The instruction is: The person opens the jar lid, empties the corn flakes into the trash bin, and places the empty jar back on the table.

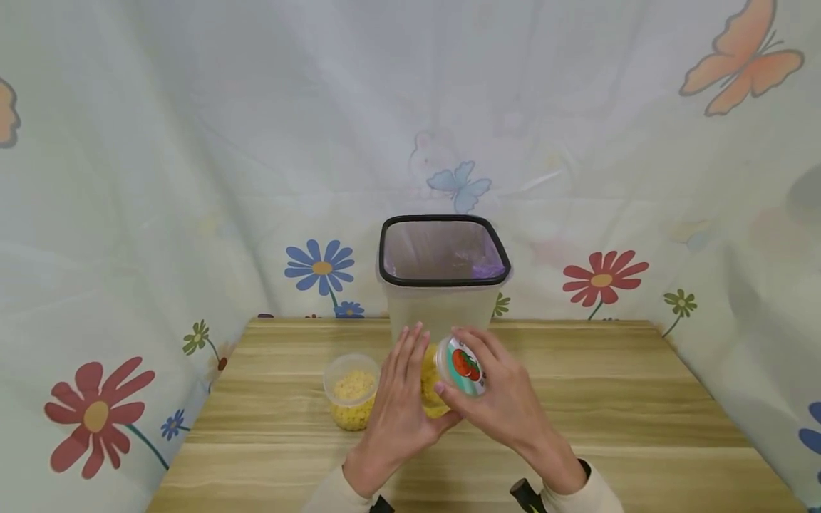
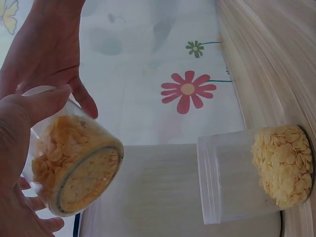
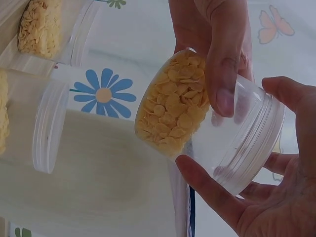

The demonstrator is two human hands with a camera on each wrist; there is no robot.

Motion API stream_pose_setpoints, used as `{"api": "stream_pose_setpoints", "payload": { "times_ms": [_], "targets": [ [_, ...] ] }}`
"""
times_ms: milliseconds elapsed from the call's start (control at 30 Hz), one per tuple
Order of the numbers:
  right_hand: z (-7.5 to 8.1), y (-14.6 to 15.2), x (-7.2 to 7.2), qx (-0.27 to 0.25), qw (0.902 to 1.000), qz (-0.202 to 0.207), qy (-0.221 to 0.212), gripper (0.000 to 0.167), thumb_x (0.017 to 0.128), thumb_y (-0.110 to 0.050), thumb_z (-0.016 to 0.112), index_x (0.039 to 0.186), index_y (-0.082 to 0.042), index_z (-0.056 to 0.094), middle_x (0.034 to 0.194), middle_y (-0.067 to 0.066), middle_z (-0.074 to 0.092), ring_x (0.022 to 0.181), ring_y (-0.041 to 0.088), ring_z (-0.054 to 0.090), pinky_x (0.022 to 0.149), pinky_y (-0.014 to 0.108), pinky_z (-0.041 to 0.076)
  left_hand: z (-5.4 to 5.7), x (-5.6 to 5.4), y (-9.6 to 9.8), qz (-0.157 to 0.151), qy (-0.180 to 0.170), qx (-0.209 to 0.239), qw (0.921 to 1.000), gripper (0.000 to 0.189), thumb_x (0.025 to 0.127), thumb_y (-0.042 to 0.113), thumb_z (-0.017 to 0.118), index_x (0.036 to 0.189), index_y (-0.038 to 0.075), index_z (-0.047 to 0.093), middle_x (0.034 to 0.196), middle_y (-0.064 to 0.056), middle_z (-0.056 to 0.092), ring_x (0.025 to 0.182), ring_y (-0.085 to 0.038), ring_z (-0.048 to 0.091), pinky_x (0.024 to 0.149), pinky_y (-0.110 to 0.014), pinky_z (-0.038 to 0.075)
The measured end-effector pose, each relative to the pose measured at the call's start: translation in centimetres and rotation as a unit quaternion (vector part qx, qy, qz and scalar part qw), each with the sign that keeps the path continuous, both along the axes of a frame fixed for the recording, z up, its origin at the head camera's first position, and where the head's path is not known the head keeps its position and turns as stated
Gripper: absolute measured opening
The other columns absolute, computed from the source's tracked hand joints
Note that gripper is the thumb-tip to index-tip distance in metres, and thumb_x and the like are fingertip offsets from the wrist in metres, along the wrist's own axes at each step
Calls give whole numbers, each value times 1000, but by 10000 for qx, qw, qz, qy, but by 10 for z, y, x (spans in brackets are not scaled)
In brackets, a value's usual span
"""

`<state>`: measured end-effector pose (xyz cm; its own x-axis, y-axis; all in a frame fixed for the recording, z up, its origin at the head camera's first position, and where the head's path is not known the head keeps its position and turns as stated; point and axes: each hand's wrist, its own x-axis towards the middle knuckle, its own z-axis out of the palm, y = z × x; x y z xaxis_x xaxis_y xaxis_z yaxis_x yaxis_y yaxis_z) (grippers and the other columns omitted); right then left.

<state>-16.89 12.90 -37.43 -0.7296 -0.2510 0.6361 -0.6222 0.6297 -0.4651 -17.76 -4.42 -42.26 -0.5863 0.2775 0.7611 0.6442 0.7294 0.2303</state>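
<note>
Right hand [image 1: 507, 392]: fingers round tomato-print lid [image 1: 459, 362]. Left hand [image 1: 399, 406]: fingers grasping jar [image 1: 431, 388] of yellow flakes, tilted, raised above tabletop [image 1: 616, 406]. To left, flake-filled tub [image 1: 353, 412] upright. Far: black-rimmed bin [image 1: 442, 306].

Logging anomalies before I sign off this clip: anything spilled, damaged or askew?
Nothing stands out as spilled or damaged. The held jar is tilted between the left hand and right hand, but that looks like handling, and its flakes sit inside. The upright jar beside the left hand looks fine.
</note>
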Motion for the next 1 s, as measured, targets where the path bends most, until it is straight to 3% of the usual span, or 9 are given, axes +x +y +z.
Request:
{"api": "stream_pose_setpoints", "payload": {
  "times_ms": [333,567,733,1000],
  "targets": [
    [-3,-9,4,57,9998,172,30,69,76,-32,82,137,-17,54,134,7,56,101,19,65,73,26,58,0,1,-1,-13,45,31,10000,115,63,45,88,152,3,28,157,-17,34,143,-36,36,112,-50,39],
    [-5,-11,5,20,9997,216,78,69,76,-31,81,137,-14,54,134,7,56,102,18,65,73,26,57,0,3,-1,-133,-291,163,9994,106,65,41,89,149,5,34,153,-13,40,143,-30,38,112,-47,41],
    [-5,-13,5,2,9998,212,62,68,77,-33,80,136,-12,55,135,6,55,102,17,64,74,26,57,2,1,-1,-142,-31,260,9996,100,63,39,90,143,3,41,145,-11,49,133,-28,49,107,-47,46],
    [-3,-14,6,167,9992,288,-201,72,80,-40,78,141,-17,49,139,4,52,107,17,63,78,29,57,0,0,-4,-267,106,406,9988,92,64,35,88,139,3,45,134,-9,55,120,-26,56,101,-44,51]
  ]
}}
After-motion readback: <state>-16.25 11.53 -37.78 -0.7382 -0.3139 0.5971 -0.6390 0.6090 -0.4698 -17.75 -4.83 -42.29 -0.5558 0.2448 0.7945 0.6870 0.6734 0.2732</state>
